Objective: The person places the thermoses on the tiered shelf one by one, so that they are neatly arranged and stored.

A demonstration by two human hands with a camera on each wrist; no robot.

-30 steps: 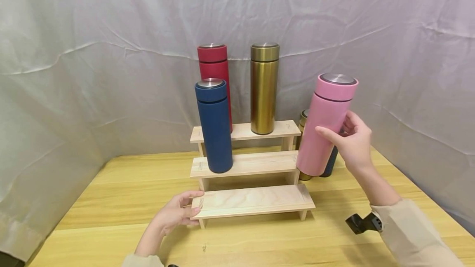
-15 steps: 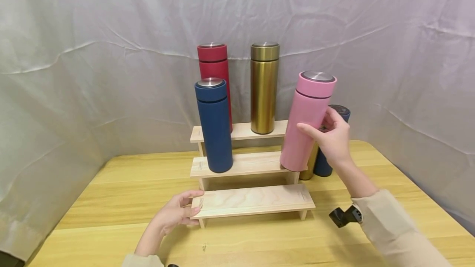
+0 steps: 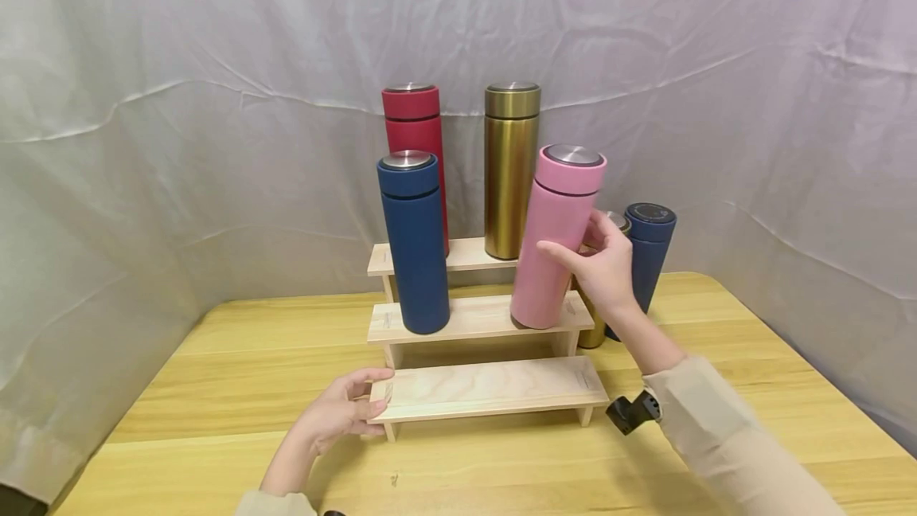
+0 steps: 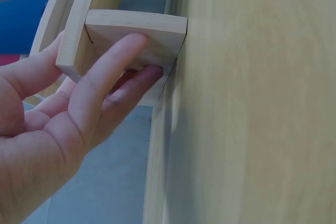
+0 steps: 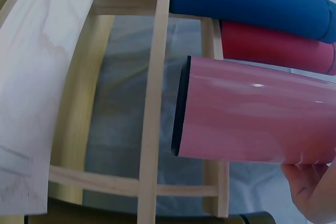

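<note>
My right hand [image 3: 605,267] grips a pink thermos [image 3: 555,249] around its body, thumb in front. The thermos leans a little, and its dark base hangs just above the right part of the middle shelf; a gap shows in the right wrist view. With my left hand [image 3: 345,404] I hold the left end of the bottom step of a three-tier wooden stand [image 3: 494,388]. In the left wrist view, fingers [image 4: 113,64] lie against the step's leg. A blue thermos [image 3: 415,249] stands at the left of the middle shelf.
On the top shelf stand a red thermos [image 3: 411,106], partly hidden behind the blue one, and a gold thermos [image 3: 511,173]. Behind my right hand, a dark blue thermos [image 3: 650,249] and a second gold thermos [image 3: 593,333] stand on the table [image 3: 236,373]. Grey cloth [image 3: 301,38] hangs behind.
My right hand has carried the pink thermos leftward, from beyond the stand's right edge to over the middle shelf. The dark blue thermos behind has come into view. My left hand has stayed put.
</note>
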